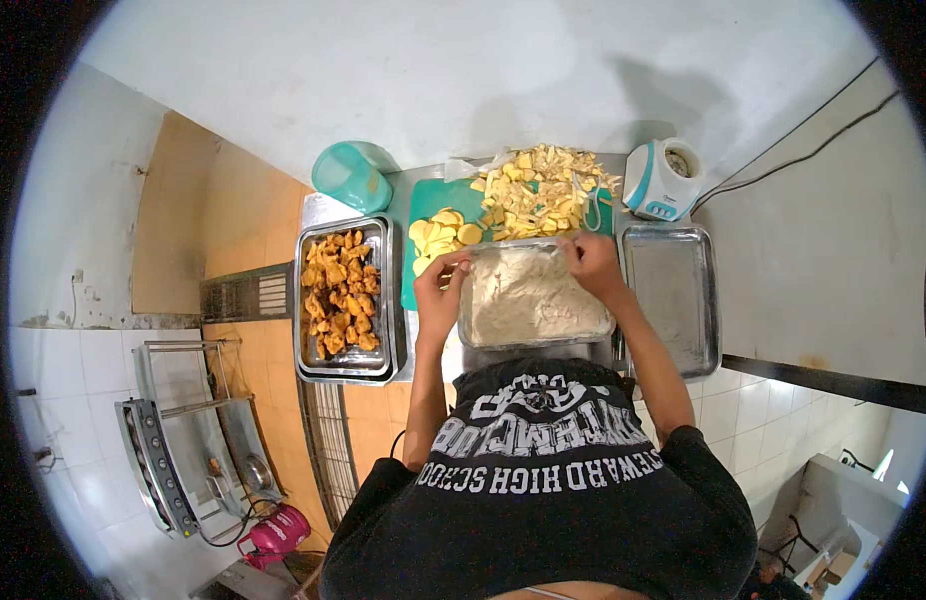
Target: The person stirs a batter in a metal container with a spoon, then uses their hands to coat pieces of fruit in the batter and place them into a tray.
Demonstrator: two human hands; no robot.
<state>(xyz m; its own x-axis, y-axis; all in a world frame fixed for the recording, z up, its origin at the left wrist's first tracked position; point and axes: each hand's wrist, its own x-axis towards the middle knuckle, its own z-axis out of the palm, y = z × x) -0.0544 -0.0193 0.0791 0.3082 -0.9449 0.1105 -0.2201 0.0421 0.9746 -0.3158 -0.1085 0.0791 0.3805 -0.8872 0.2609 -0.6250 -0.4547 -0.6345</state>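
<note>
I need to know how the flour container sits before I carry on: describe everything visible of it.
The container is rectangular with rounded corners and a thin, shiny rim, material unclear. It looks upright. Pale, lumpy flour fills much of it, with faint pinkish marks near the right. It sits between the two metal trays, beside the green board. The left hand touches its far left corner; the right hand is at its far rim.

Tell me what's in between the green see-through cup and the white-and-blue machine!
Mostly a big heap of yellow pieces on a green board. The head view shows it, with the cup and machine on either side.
</note>
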